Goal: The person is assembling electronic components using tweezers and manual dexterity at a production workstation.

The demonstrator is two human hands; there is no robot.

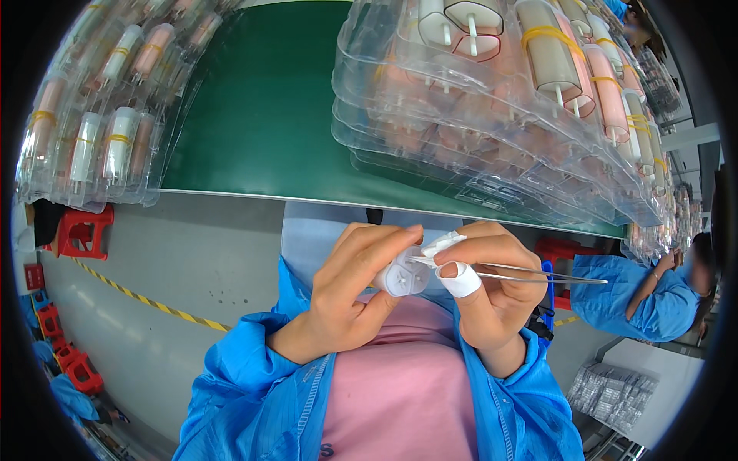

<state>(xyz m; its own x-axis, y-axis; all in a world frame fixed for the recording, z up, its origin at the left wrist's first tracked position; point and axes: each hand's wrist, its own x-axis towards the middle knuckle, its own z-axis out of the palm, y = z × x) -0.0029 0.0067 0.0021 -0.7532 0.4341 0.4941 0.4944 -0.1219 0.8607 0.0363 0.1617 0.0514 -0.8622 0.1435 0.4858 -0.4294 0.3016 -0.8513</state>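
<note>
In front of my chest, my left hand (357,288) grips a whitish translucent plastic cylinder (403,278), its end face turned up toward me. A small pin shows at the middle of that end. My right hand (496,280) closes round a pair of metal tweezers (550,276); their tips reach to the cylinder's rim, and whether they touch it I cannot tell. A crumpled piece of white tissue (443,243) is pinched in the same hand's fingers. White tape (461,281) wraps the right thumb.
Stacked clear trays (461,146) of grey, pink and white cylinders stand on the green table (261,100) at right. More filled trays (108,138) lie at left. Red stools (86,233) stand on the floor. A person in blue (630,296) sits at far right.
</note>
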